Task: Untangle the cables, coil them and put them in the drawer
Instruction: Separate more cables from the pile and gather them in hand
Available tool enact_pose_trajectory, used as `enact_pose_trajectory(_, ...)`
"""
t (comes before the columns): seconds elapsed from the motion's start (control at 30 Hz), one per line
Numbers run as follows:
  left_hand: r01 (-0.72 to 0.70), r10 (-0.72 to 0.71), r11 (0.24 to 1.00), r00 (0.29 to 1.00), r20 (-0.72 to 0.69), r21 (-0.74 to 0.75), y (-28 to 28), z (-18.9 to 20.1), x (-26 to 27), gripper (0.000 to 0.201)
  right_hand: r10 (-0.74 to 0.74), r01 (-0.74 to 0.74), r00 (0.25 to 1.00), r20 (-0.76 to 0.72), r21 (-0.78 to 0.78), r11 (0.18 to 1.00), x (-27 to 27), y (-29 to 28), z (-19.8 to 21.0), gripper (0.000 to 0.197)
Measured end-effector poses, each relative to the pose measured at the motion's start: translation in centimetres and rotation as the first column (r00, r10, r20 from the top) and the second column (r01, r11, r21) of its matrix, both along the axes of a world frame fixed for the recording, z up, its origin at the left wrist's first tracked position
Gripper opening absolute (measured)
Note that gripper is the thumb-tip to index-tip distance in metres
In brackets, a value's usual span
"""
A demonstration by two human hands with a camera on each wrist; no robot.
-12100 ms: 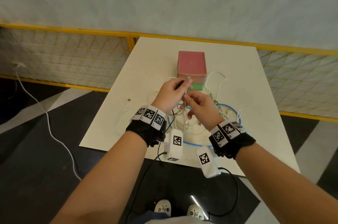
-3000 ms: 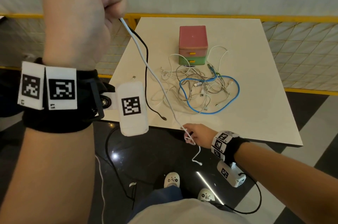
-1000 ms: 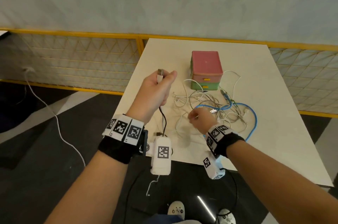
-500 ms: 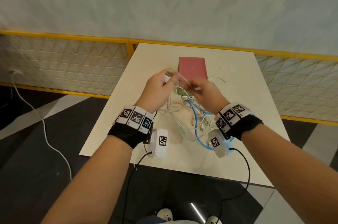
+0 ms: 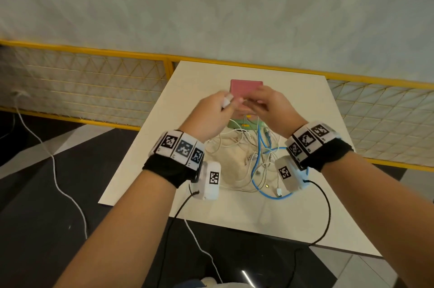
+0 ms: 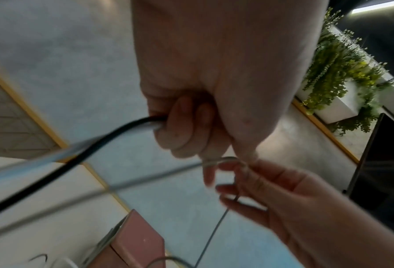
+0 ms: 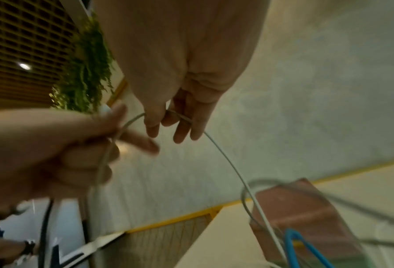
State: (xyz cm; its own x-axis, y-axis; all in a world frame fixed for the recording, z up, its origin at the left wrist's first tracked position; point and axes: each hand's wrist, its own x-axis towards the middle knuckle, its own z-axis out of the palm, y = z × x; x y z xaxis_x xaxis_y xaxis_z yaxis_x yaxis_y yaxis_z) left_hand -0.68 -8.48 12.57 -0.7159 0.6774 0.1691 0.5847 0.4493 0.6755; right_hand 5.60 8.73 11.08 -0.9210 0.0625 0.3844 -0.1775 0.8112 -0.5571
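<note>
Holding one white cable (image 7: 225, 157) above the desk (image 5: 305, 217): left hand (image 5: 209, 116) curled round it, right hand (image 5: 270, 109) pinching it. Raised before the pink drawer box (image 5: 244, 88), over the cable tangle (image 5: 253, 163) on the desk.

The desk (image 5: 303, 212) has a smooth, matt off-white top. The drawer box (image 5: 244, 88) looks like matt pink plastic, though blurred. The blue cable (image 5: 258, 161) is glossy rubbery plastic; black wristbands (image 5: 169, 168) are cloth.
</note>
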Motion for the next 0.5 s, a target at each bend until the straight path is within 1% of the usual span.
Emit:
enact_pose_trajectory(0.03,0.022,-0.022,0.999,1.0,0.004,-0.035,0.3,0.1,0.0,0.042,-0.007,0.004,0.999,-0.054,-0.055,0.998,-0.1,-0.3,0.9,0.016)
enact_pose_trajectory(0.07,0.018,-0.017,1.0,1.0,0.012,-0.02,0.4,0.2,0.0,0.04,-0.034,0.022,0.996,-0.086,-0.129,0.991,-0.3,-0.3,1.5,0.012)
enact_pose_trajectory(0.1,-0.014,0.014,0.999,1.0,0.015,0.038,0.3,0.6,0.1,0.035,-0.064,0.047,0.994,-0.087,-0.188,0.981,-0.4,-0.1,1.7,0.009)
enact_pose_trajectory(0.13,-0.064,0.062,0.991,0.998,0.02,0.121,0.0,1.0,0.1,0.03,-0.103,0.089,0.993,-0.058,-0.21,0.974,-0.6,0.3,1.6,0.007)
enact_pose_trajectory(0.2,-0.139,0.134,0.931,0.99,0.038,0.336,-0.8,1.8,-0.2,0.029,-0.169,0.172,0.985,0.034,-0.163,0.972,-0.7,1.2,0.7,0.01)
enact_pose_trajectory(0.23,-0.142,0.136,0.906,0.99,0.043,0.398,-1.2,2.0,-0.4,0.03,-0.184,0.194,0.98,0.08,-0.151,0.969,-0.8,1.7,0.0,0.011)
enact_pose_trajectory(0.27,-0.127,0.121,0.907,0.992,0.04,0.401,-1.7,2.1,-0.5,0.031,-0.194,0.211,0.974,0.114,-0.16,0.964,-0.7,2.0,-0.6,0.011)
enact_pose_trajectory(0.33,-0.067,0.055,0.951,0.997,0.049,0.302,-2.4,1.7,-0.7,0.032,-0.222,0.242,0.969,0.11,-0.231,0.942,-0.6,2.2,-1.2,0.013)
enact_pose_trajectory(0.37,-0.041,0.026,0.965,0.998,0.062,0.26,-2.8,1.3,-0.8,0.03,-0.241,0.253,0.967,0.079,-0.308,0.917,-0.6,2.1,-1.0,0.015)
enact_pose_trajectory(0.4,-0.046,0.03,0.968,0.997,0.069,0.245,-3.1,0.9,-0.9,0.029,-0.255,0.251,0.966,0.041,-0.39,0.886,-0.5,1.9,-0.7,0.017)
enact_pose_trajectory(0.43,-0.084,0.067,0.959,0.995,0.072,0.27,-3.4,0.7,-1.1,0.029,-0.258,0.231,0.966,-0.005,-0.435,0.87,-0.5,1.6,-0.1,0.017)
enact_pose_trajectory(0.47,-0.143,0.124,0.935,0.989,0.081,0.326,-3.6,0.6,-1.2,0.031,-0.246,0.202,0.968,-0.05,-0.427,0.881,-0.3,1.2,0.7,0.017)
enact_pose_trajectory(0.5,-0.192,0.172,0.901,0.981,0.087,0.388,-3.6,0.7,-1.3,0.032,-0.209,0.161,0.974,-0.091,-0.373,0.914,-0.3,0.6,1.4,0.017)
